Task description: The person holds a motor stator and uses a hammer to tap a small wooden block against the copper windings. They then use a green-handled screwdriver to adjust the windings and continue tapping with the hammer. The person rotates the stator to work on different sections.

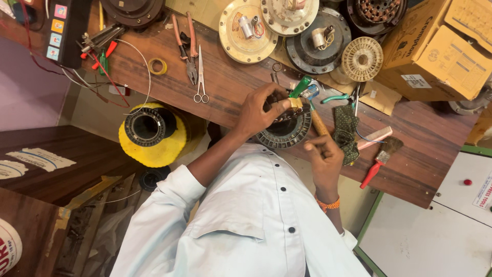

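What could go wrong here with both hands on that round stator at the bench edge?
The stator overhangs the wooden bench edge; it may slip if the left hand loosens. The wooden-handled tool in the right hand points toward the left fingers and might jab them.

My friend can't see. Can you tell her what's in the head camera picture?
A person's left hand steadies a round, ridged metal motor part on a wooden workbench, while the right hand holds a wooden-handled tool against it. Scissors and pliers lie nearby.
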`<state>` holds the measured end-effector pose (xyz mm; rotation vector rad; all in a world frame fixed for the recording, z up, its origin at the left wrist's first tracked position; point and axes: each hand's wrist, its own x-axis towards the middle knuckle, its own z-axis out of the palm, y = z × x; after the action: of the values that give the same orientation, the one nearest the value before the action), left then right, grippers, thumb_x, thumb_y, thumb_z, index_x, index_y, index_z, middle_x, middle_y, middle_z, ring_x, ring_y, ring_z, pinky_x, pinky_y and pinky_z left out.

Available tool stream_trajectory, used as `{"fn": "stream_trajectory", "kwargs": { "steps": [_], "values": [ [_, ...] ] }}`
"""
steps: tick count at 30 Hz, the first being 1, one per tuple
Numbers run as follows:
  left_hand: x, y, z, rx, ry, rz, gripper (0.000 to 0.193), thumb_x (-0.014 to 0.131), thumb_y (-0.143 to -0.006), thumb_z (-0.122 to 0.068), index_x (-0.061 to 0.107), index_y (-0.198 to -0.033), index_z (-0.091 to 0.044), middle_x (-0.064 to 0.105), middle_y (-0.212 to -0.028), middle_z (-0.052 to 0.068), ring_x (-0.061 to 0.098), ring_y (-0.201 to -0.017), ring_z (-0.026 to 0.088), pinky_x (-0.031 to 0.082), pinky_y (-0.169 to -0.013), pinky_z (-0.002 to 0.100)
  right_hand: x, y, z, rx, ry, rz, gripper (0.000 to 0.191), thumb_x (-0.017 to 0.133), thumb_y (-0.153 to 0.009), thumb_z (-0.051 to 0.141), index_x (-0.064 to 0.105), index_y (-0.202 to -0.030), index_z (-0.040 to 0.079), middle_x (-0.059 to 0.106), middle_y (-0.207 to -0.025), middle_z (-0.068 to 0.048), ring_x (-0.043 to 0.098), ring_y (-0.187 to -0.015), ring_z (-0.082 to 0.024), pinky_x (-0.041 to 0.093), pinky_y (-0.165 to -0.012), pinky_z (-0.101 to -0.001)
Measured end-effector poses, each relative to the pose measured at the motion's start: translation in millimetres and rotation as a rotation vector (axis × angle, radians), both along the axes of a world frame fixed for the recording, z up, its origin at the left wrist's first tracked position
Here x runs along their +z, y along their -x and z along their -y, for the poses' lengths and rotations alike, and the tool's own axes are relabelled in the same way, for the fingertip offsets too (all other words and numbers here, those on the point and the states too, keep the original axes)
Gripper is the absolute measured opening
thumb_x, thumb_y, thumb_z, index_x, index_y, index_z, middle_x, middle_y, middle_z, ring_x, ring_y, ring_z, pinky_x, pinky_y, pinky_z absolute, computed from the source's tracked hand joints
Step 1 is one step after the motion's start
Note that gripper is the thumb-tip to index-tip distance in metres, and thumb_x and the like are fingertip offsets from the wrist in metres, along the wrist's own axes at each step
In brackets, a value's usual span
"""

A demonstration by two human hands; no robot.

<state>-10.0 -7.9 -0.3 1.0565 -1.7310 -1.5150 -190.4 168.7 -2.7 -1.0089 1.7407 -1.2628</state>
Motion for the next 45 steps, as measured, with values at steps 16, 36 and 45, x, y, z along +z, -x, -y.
{"fn": "stream_trajectory", "kwargs": {
  "steps": [16,36,45],
  "values": [
    [-13.3,16.9,-32.5,0.220,0.361,0.133,0.033,0.082,-0.086,-0.019,0.063,-0.109,-0.005,0.068,-0.104,0.014,0.066,-0.102,0.035,0.052,-0.085,0.046,5.2,47.0,44.1,-0.162,0.104,-0.404,0.004,0.074,-0.097,0.001,0.072,-0.095,0.000,0.068,-0.080,-0.004,0.051,-0.064,-0.007,0.038,-0.058,-0.0251],
    [-23.7,-8.5,3.2,-0.087,-0.740,-0.702,0.118,0.084,-0.079,-0.017,0.000,-0.163,-0.025,0.066,-0.128,0.009,0.065,-0.121,0.020,0.047,-0.110,0.038,49.9,10.8,255.2,0.935,-0.134,-0.652,0.009,0.076,-0.088,0.014,0.077,-0.094,0.007,0.075,-0.078,-0.009,0.068,-0.062,-0.019,0.051,-0.058,-0.0338],
    [-40.5,8.6,-12.5,-0.056,-0.282,-0.372,0.097,0.078,-0.086,-0.008,0.018,-0.162,-0.018,0.060,-0.117,0.005,0.058,-0.099,0.014,0.055,-0.100,0.034,150.3,34.2,211.4,0.794,-0.303,-0.684,0.015,0.074,-0.092,0.020,0.077,-0.095,0.006,0.069,-0.067,-0.010,0.059,-0.054,-0.015,0.046,-0.048,-0.0335]
  ]
}}
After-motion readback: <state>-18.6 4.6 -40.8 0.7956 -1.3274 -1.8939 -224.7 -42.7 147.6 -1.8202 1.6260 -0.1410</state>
